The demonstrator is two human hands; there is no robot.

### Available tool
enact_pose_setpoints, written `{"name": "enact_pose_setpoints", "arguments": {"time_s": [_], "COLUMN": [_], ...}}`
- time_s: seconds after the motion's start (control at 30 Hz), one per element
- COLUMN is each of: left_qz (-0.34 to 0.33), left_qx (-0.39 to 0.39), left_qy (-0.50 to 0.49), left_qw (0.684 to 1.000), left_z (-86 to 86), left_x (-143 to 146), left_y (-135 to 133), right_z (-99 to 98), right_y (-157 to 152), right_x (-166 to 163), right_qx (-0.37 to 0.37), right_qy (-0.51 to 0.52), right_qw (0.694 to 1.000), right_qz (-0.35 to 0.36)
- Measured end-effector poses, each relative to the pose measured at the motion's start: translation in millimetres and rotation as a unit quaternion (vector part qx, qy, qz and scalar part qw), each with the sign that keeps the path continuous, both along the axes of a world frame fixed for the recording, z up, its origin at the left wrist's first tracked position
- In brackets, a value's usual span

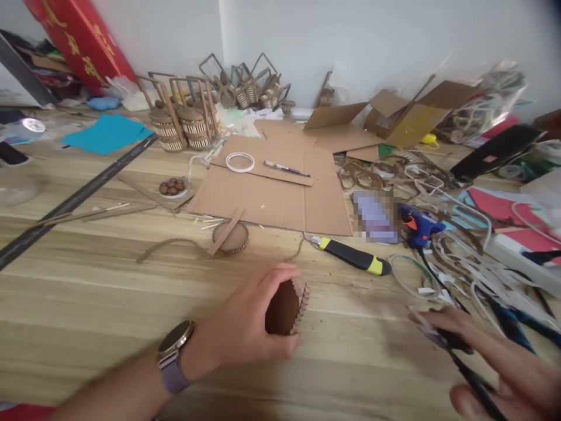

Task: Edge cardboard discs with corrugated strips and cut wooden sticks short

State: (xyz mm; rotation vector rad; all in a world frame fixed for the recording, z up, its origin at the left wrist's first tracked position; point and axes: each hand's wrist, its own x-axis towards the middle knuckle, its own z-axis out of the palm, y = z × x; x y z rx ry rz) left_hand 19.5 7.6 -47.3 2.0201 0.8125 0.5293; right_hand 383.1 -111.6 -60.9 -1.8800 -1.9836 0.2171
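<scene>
Far left, dark strip [74, 204] runs slantwise over the table [87, 304], from its left side toward the back. Then left hand [245, 316], curled around the brown curled piece [283, 310], fingers at the far side, thumb at the near side. Piece sits ahead of the wrist, mouth and toothed rim turned right, toward the other hand; the mouth looks longer far-to-near (full body axis hidden by the palm, can't tell). Left hand touches it; right is well apart. Beyond, cardboard sheet [263, 204] has its near edge facing the hands, with utility knife [350, 255] angled just beside it, blade end leftward. Moving room: the table stretch between the hands, bounded by the knife on the far side. Right hand [504, 351] holds a dark tool [468, 374] (blurred, maybe scissors), tip leftward; tangled cables [456, 251] crowd its far side toward the table's right end.
</scene>
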Motion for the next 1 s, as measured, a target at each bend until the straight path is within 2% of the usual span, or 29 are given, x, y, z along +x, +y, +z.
{"name": "enact_pose_setpoints", "arguments": {"time_s": [0.07,0.23,0.37,0.53,0.77,1.0], "left_qz": [-0.009,-0.032,-0.062,-0.096,-0.117,-0.126], "left_qx": [0.002,0.009,0.025,0.041,0.052,0.042], "left_qy": [-0.005,-0.028,-0.057,-0.077,-0.085,-0.084], "left_qw": [1.000,0.999,0.996,0.992,0.988,0.988], "left_z": [1.1,2.3,0.7,-3.2,-9.5,-6.3], "left_x": [-0.4,-2.9,-4.8,-5.2,-4.1,-4.1], "left_y": [-0.2,-0.8,-0.8,-0.4,-1.0,-0.6], "right_z": [9.8,32.2,40.9,43.1,39.1,36.4], "right_y": [5.8,31.5,44.6,47.3,48.6,50.0], "right_x": [-19.5,-71.7,-94.0,-93.5,-94.3,-93.5], "right_qx": [-0.093,-0.180,-0.230,-0.321,-0.322,-0.323], "right_qy": [0.043,0.167,0.222,0.225,0.220,0.217], "right_qw": [0.989,0.954,0.932,0.911,0.909,0.910], "right_qz": [0.109,0.171,0.172,0.130,0.146,0.147]}}
